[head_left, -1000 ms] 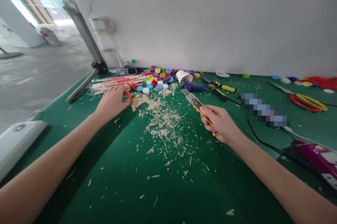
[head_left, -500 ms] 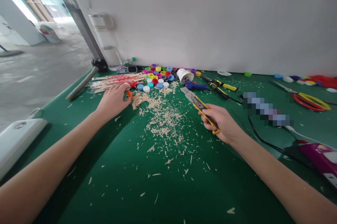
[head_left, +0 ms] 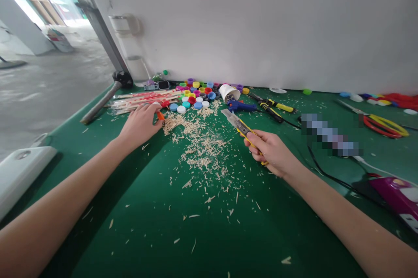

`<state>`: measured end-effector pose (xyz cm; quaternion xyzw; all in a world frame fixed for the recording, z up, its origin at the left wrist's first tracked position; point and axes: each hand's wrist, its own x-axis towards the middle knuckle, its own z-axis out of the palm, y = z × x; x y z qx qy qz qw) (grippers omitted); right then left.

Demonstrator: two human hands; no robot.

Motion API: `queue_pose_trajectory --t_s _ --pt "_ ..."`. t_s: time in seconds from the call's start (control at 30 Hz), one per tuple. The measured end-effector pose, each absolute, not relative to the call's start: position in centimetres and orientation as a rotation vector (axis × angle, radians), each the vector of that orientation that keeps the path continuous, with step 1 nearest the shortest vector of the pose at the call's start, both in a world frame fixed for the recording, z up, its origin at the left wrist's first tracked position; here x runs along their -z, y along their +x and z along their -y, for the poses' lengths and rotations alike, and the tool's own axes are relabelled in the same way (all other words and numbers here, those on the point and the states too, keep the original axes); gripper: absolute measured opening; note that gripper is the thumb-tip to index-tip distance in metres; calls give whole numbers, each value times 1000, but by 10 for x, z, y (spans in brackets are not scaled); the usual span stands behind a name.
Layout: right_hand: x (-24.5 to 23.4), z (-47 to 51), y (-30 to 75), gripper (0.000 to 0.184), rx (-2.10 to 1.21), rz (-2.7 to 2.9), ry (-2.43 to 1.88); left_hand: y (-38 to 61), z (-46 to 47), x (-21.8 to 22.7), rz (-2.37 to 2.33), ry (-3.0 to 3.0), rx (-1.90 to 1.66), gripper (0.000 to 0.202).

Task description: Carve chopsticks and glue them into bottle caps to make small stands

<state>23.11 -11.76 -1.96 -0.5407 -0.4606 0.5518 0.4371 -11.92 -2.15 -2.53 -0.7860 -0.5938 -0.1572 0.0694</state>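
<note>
My right hand (head_left: 272, 151) grips a yellow-and-grey utility knife (head_left: 244, 130), its blade pointing up and to the left above the green table. At the left, my left hand (head_left: 141, 120) is closed on a small orange bottle cap (head_left: 160, 115), between thumb and fingers, at the edge of the wood shavings (head_left: 204, 145). Colourful bottle caps (head_left: 198, 105) lie just beyond that hand. Wrapped wooden sticks (head_left: 146, 96) rest behind its fingers, partly hidden by them.
A tipped white cup (head_left: 229, 93) and a blue glue gun (head_left: 241, 106) lie at the back, near yellow-black pliers (head_left: 271, 108). To the right are scissors (head_left: 382, 123), a cable and a purple power strip (head_left: 395, 195). A hammer (head_left: 104, 102) lies back left; a white box-shaped object (head_left: 29, 169) is nearer.
My right hand has shifted the utility knife slightly left, and the knife handle has turned a little in my grip. The left hand stays nearly still with the orange cap.
</note>
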Motion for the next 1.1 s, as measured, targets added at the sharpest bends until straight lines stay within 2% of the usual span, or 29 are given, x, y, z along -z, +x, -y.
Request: queue_pose_trajectory --t_s 0.3,0.8,1.1 --pt "19 119 229 33 -1384 1084 -1393 -117 24 23 1802 -2357 466 42" --pt "18 122 230 24 -1531 1216 -1395 -119 22 25 1789 -2371 490 43" --pt "13 123 226 22 -1524 1092 -1326 -119 23 26 1779 -2367 483 40"
